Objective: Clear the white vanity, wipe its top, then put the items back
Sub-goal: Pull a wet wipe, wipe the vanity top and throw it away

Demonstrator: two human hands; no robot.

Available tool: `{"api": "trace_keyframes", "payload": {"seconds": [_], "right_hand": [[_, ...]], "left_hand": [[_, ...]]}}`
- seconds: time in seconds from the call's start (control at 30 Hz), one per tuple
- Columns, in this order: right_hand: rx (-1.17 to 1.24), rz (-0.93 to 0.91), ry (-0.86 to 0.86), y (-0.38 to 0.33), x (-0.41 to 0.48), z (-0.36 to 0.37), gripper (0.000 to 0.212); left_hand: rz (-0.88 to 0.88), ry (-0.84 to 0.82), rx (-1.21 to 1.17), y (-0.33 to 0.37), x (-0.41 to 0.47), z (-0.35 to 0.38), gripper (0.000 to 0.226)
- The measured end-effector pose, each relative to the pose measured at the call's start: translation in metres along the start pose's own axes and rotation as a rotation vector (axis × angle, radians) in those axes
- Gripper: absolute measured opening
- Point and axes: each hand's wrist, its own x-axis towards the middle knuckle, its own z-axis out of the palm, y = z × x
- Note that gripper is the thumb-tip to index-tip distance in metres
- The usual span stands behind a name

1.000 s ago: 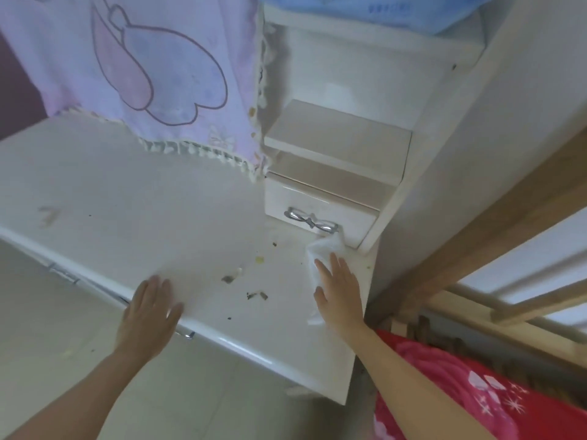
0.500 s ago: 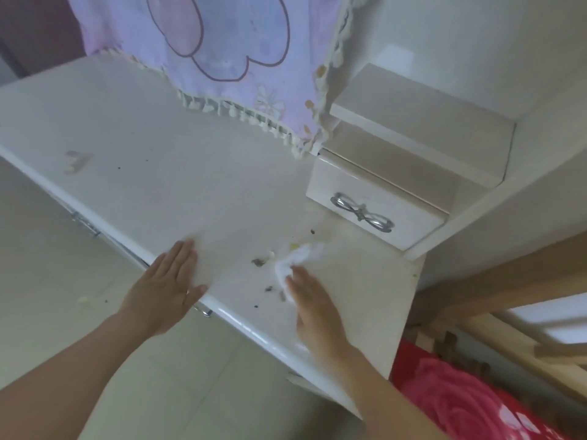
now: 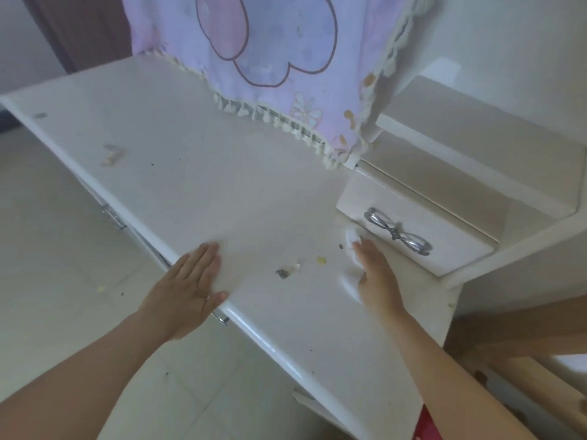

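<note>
The white vanity top (image 3: 197, 185) runs from the far left to the near right. My right hand (image 3: 378, 277) lies flat with straight fingers on a white wipe (image 3: 353, 241), pressing it onto the top right in front of the small drawer (image 3: 413, 236). My left hand (image 3: 190, 287) rests flat on the front edge of the vanity, fingers straight. Crumbs and bits of dirt (image 3: 287, 271) lie between the two hands, with a yellow speck (image 3: 321, 260) beside them. A smudge (image 3: 111, 154) marks the top further left.
A purple and pink fringed cloth (image 3: 270, 58) hangs over the back of the vanity. White stepped shelves (image 3: 476, 134) rise at the right above the drawer's silver bow handle (image 3: 398, 231). Pale floor tiles (image 3: 47, 249) lie to the left. A wooden frame (image 3: 540, 376) and red fabric (image 3: 427, 427) stand at the near right.
My right hand has slid the wipe to the right, from the crumbs towards the small drawer. The left hand stays on the front edge. The camera has turned left.
</note>
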Motion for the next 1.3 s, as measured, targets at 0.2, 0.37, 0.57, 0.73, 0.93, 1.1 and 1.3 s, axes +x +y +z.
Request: {"api": "trace_keyframes", "payload": {"seconds": [0.2,0.37,0.57,0.73,0.93,1.1,1.3], "right_hand": [[-0.09,-0.469,-0.165,-0.081,-0.01,0.044,0.058],[0.052,-0.737,-0.366,-0.142,-0.075,0.059,0.036],[0.224,-0.29,0.046,-0.07,-0.085,-0.003,0.055],[0.029,0.077,0.09,0.035,-0.094,-0.061,0.06],[-0.111,-0.168,-0.017,-0.022,-0.15,-0.012,0.046],[-0.207,-0.311,-0.177,-0.104,-0.151,0.034,0.051],[-0.327,-0.061,-0.241,-0.106,-0.131,0.036,0.071]], "left_hand": [[0.048,-0.004,-0.371,-0.015,0.004,-0.01,0.081],[-0.18,-0.058,-0.767,-0.013,0.016,-0.051,0.053],[-0.157,-0.053,-0.563,0.006,0.01,-0.05,0.052],[-0.195,-0.119,-0.282,0.036,0.008,-0.052,0.059],[-0.205,-0.14,-0.109,0.046,0.003,-0.047,0.077],[-0.193,-0.135,-0.13,0.042,0.005,-0.045,0.077],[-0.169,-0.142,-0.142,0.045,0.003,-0.045,0.077]]}}
